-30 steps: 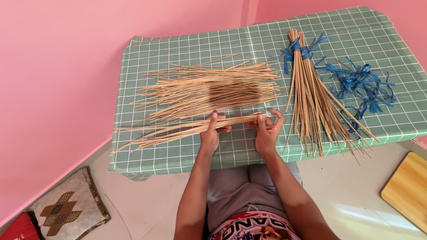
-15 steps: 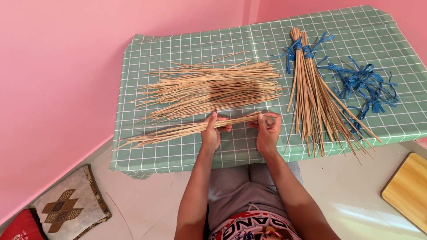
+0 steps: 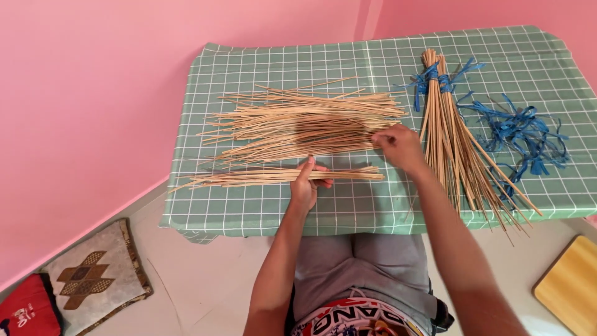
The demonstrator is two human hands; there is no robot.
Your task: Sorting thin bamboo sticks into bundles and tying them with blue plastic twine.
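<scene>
The left hand (image 3: 306, 183) is closed around a small bundle of thin tan sticks (image 3: 267, 177), gripping it near its middle with the thumb on top. This bundle lies nearly level across the near part of the table (image 3: 261, 214), its thin ends pointing left past the hand and its thicker ends reaching right.

The right hand (image 3: 401, 147) is off the small bundle. It rests at the right end of the large loose pile of sticks (image 3: 298, 124), fingers curled and pinched at the stick ends; whether it has hold of any single stick cannot be told.

The loose pile lies just behind the small bundle, spread lengthwise across the middle of the table.

To the right of the right hand, a tied bundle of sticks (image 3: 457, 143) lies fanned out toward the near edge, bound at its far end with blue strips (image 3: 435, 81). Loose blue strips (image 3: 522, 134) lie in a tangle just beside it, further right.

The table carries a green cloth with a white grid. A patterned cushion (image 3: 93, 283) lies on the floor at lower left, and a wooden board (image 3: 569, 286) at lower right.
</scene>
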